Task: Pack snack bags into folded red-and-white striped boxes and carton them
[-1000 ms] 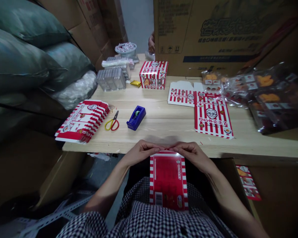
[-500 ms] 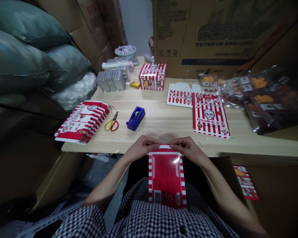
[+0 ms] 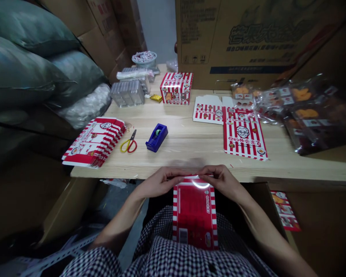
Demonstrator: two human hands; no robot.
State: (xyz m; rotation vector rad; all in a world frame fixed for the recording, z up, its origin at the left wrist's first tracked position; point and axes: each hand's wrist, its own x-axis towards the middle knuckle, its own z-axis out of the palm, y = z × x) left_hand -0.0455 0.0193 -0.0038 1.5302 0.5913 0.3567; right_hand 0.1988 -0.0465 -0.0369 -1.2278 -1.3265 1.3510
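Note:
A red-and-white printed carton rests against my lap, its far edge near the front of the table. Along that edge, my left hand pinches the left corner and my right hand pinches the right one, thumbs toward me. Its red face with a barcode points up. On the table beyond lie a blue tape dispenser and yellow-and-red scissors. A stack of flat striped cartons is at the left, and more flat striped cartons lie at the right.
A made-up striped box stands at the back, beside a gold packet and clear plastic cases. Bagged goods fill the right end. A big cardboard box blocks the rear; stuffed sacks rise at left.
Both my hands have come slightly toward me and down with the carton's far edge. The grip on both corners stays. A person's hand at the back is now mostly out of sight.

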